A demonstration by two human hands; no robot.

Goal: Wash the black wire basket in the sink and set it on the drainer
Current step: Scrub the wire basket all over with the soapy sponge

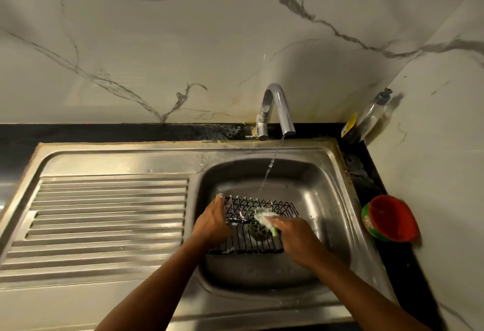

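**Inspector:** Head view. Where is the item, and what are your hands doing?

**Me:** The black wire basket (243, 242) is down in the sink (330, 199), over the drain. Its far wall stands up toward the tap (275, 110). My left hand (212, 222) grips the basket's left edge, fingers curled round the wire. My right hand (296, 239) holds a green sponge (264, 216), white with foam, pressed against the wires near the middle.

**Inspector:** Progress?

**Me:** I judge it mid-wash. Foam sits on several wires, so soaping is under way. I cannot tell how much of the frame has been covered. A thin stream of water (271, 165) falls from the tap and ends at or just behind the far wall; which of the two I cannot tell. Rinsing is left, then lifting out. The drainer (104, 212), the ribbed tray left of the bowl, has no basket on it yet.

**Inspector:** Markings or labels?

**Me:** A red tub (390, 219) lies tilted on the dark counter (372, 186) right of the sink. Its green band carries red lettering, too blurred to read. A clear bottle (372, 116) with a pump top leans in the back corner. It has a yellow label low down with no legible text. I can make out no writing on the basket, sponge or tap.
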